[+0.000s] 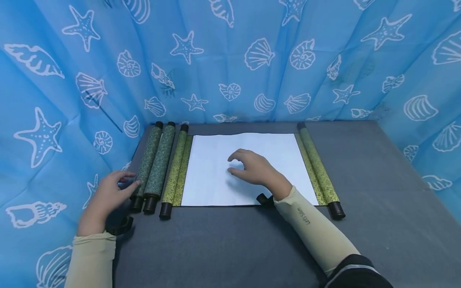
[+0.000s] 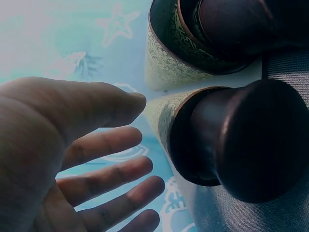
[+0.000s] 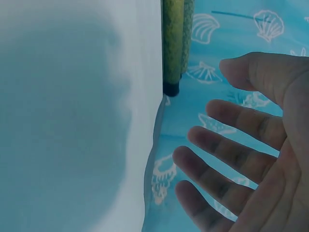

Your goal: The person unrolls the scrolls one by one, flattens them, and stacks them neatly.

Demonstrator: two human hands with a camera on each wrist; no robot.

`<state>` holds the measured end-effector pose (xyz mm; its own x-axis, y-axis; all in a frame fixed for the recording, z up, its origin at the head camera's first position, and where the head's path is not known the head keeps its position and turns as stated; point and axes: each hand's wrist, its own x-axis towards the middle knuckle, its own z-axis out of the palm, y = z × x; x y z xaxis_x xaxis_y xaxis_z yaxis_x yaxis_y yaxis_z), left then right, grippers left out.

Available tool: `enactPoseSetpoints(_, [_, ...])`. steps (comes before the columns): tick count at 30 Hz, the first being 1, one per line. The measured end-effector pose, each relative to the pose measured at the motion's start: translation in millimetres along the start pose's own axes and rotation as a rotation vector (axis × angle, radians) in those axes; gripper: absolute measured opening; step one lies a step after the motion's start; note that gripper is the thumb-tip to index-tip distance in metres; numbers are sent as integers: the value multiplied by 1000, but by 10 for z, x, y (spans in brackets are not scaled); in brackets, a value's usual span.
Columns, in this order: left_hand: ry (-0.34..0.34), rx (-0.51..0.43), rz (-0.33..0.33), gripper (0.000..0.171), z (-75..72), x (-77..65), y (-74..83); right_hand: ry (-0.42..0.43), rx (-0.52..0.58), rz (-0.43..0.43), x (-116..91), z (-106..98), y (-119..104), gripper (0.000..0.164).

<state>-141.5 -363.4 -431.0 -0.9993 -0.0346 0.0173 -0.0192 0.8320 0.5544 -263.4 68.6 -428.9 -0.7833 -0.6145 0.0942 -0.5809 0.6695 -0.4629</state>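
While your right hand [image 1: 253, 170] hangs spread over the white paper [image 1: 212, 168], your left hand [image 1: 109, 196], spread too, is just beside two green rolls [image 1: 159, 164]. The white paper lies unrolled on the table [image 1: 223, 244], maybe because the yellow rolls [image 1: 318, 166] at its ends weigh it down.

You face a blue fabric curtain [image 1: 216, 72] patterned with white shells and starfish; a plain grey tabletop [image 1: 223, 248]; two cylindrical scrolls [image 1: 160, 160], speckled dark green; a yellow-green mottled scroll [image 1: 318, 168] with a plain white rectangular sheet [image 1: 212, 168]. Your fabric sleeves [image 1: 320, 236] are cream, the right dark-lettered.
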Motion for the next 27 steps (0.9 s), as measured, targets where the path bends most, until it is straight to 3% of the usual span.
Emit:
enactPoseSetpoints(11, [-29,13,-15,52,55,-3,-82,-49,28,-62,155,187,-198,37])
enactPoseSetpoints(27, [-5,1,-3,52,125,-32,-123,-98,34,-127,314,430,-495,37])
